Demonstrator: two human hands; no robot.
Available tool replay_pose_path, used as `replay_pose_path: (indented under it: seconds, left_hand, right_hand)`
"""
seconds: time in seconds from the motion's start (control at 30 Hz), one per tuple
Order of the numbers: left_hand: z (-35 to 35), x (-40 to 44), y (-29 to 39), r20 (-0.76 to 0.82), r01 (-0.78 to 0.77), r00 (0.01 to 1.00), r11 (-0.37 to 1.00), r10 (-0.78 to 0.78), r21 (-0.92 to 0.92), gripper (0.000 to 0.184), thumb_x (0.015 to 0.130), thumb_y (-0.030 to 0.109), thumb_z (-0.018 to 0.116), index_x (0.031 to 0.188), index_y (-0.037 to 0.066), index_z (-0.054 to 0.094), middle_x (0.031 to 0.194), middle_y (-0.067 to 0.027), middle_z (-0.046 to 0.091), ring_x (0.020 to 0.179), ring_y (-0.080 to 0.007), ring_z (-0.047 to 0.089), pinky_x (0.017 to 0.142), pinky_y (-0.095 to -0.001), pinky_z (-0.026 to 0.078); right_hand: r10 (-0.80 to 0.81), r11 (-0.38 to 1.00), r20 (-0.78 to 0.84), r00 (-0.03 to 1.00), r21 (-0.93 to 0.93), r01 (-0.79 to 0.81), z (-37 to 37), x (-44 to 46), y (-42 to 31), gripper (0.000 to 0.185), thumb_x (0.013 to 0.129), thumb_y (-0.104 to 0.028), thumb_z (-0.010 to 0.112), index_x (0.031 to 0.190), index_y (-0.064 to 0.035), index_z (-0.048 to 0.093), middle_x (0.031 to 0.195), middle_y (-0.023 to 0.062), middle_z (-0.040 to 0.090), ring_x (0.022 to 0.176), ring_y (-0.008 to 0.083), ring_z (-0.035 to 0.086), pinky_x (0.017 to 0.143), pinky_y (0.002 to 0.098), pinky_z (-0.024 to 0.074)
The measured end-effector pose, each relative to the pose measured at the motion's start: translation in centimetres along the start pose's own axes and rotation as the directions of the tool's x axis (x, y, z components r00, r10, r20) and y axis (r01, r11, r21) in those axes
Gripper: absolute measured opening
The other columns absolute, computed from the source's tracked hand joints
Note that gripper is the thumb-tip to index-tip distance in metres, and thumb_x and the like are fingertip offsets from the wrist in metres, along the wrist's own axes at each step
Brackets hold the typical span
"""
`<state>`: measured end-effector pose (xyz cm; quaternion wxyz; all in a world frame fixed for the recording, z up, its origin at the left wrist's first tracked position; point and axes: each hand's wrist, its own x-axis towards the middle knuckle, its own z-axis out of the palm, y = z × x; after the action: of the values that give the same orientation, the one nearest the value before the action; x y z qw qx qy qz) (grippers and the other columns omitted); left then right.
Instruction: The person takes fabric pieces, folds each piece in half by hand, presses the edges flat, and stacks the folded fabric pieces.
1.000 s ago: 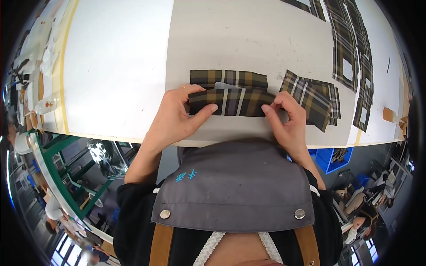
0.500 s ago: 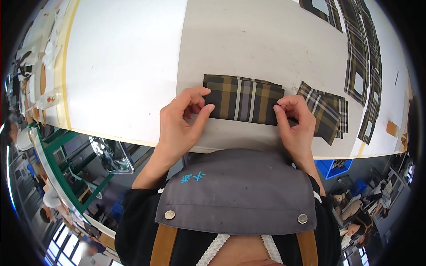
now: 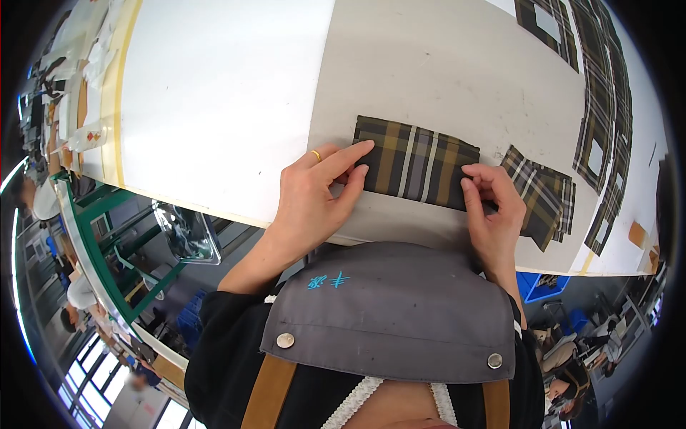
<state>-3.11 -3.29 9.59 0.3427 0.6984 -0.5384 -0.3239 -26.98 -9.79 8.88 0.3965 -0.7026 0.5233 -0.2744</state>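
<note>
A folded rectangle of dark plaid fabric with olive, grey and white stripes lies on the grey sheet in front of me. At its left edge is my left hand, the index fingertip resting on the cloth, the thumb at the edge and the other fingers curled under. My right hand grips the right edge between thumb and fingers. Just beyond my right hand lie overlapping plaid fabric pieces at an angle.
The grey sheet covers part of the white table. Long plaid strips with white rectangles lie at the right. A blue bin stands below the table edge. Green metal framing and people are at the lower left.
The view has shifted, so the table appears moved right and slightly tilted. My left index finger reaches further onto the fabric; my right hand keeps its hold at the right edge.
</note>
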Motion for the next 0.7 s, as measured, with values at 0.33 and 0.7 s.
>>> replay_pose_path:
  seconds: [0.33,0.7]
  left_hand:
    - [-0.05,0.16,0.04,0.024,0.010,1.000,1.000,-0.010,0.025,0.032,0.085,-0.003,0.069,0.116,0.005,0.072,0.073,-0.0046,0.059,0.062,-0.0100,0.055,0.057,-0.0232,0.046]
    - [0.08,0.27,0.33,0.010,-0.011,1.000,0.996,0.010,0.085,0.034,0.084,-0.003,0.069,0.116,0.005,0.072,0.075,-0.0058,0.062,0.059,-0.0126,0.057,0.058,-0.0246,0.050]
  right_hand:
    - [0.003,1.000,-0.001,1.000,-0.015,-0.003,0.04,0.06,-0.06,0.018,0.088,0.003,0.068,0.104,-0.0046,0.069,0.081,0.0051,0.059,0.069,0.0122,0.059,0.062,0.0243,0.0497]
    - [-0.045,0.996,0.037,0.998,-0.070,0.047,-0.30,0.23,0.19,0.020,0.089,-0.002,0.069,0.107,-0.0085,0.068,0.080,0.0035,0.058,0.061,0.0136,0.057,0.056,0.0268,0.0473]
